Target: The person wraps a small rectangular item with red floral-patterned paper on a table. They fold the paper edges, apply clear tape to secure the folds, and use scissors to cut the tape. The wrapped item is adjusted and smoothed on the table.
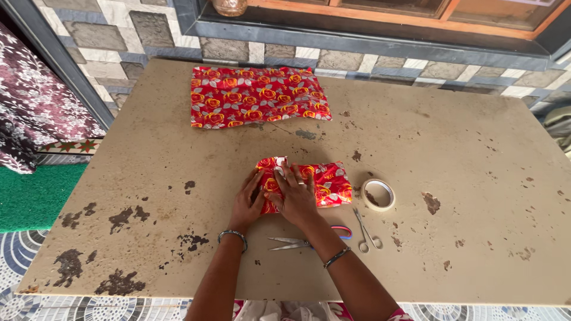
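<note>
Both hands, left (245,204) and right (295,196), press flat on the red rose-patterned wrapped parcel (324,183); easing off could let its fold spring open.

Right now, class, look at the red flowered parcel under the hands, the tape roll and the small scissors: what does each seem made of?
Parcel: glossy wrapping paper or foil, judging by its sheen and sharp creases.
Tape roll: pale, matte, probably paper masking tape.
Small scissors: bare shiny metal, apparently steel.

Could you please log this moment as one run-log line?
left hand: pressing parcel end | right hand: flat on wrapped parcel | tape roll, scissors: idle on table
</note>
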